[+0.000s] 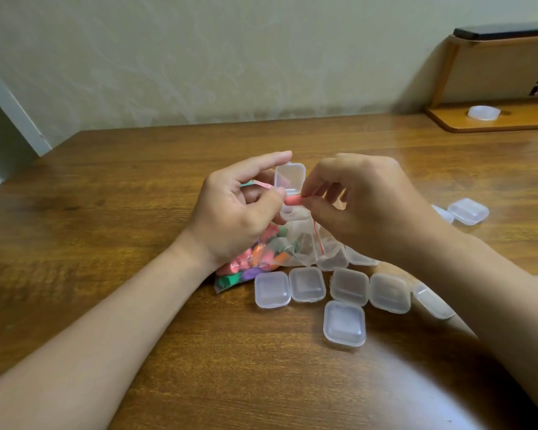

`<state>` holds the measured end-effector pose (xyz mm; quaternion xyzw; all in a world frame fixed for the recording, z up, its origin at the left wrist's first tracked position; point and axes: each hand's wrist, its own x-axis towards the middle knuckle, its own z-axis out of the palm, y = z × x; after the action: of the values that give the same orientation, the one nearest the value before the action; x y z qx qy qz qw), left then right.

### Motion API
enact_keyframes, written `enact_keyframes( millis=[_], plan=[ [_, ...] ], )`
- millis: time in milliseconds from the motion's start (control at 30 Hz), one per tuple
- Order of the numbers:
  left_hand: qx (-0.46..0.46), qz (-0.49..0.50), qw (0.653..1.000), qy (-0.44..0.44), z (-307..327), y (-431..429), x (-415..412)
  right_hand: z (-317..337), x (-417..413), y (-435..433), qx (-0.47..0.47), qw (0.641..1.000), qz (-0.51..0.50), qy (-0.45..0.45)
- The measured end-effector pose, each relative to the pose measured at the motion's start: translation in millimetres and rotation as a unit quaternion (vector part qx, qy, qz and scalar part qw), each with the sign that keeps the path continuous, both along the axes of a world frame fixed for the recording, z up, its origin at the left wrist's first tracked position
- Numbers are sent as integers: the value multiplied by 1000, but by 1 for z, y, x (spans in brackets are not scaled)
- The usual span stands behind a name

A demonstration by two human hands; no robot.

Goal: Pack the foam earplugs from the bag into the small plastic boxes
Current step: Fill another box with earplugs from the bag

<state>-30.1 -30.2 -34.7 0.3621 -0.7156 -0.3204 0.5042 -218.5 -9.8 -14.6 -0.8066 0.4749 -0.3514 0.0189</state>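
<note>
My left hand [239,209] holds a small clear plastic box [290,181] above the table, its lid hinged up. My right hand [364,203] pinches a pink foam earplug [294,200] between thumb and fingertip, right at the box's opening. Under both hands lies a clear zip bag [261,259] with several coloured earplugs in pink, orange, green and purple. Several closed clear boxes [343,323] lie in a loose row on the table in front of the bag.
The wooden table [106,212] runs to a pale wall at the back. Two more clear boxes [468,211] lie to the right. A wooden shelf stand [491,119] at the back right carries a round white lid and, on top, a dark flat object.
</note>
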Motion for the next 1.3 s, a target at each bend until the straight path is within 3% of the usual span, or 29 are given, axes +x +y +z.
enact_keyframes(
  millis=[333, 567, 833, 1033, 1300],
  plan=[
    [10, -10, 1000, 25, 0, 1, -1, 0, 2, 1, -9, 1000, 6, 11],
    [30, 56, 996, 61, 0, -6, 1, 17, -8, 9, 28, 999, -15, -4],
    [103, 79, 983, 133, 3, -10, -1, 15, -4, 12, 73, 995, 19, 72],
    [108, 82, 980, 145, 2, -10, -2, 4, 3, 5, 71, 988, 58, 127],
    [81, 118, 983, 115, 3, -11, -1, 3, 6, 4, 62, 993, 59, 88]
  ],
)
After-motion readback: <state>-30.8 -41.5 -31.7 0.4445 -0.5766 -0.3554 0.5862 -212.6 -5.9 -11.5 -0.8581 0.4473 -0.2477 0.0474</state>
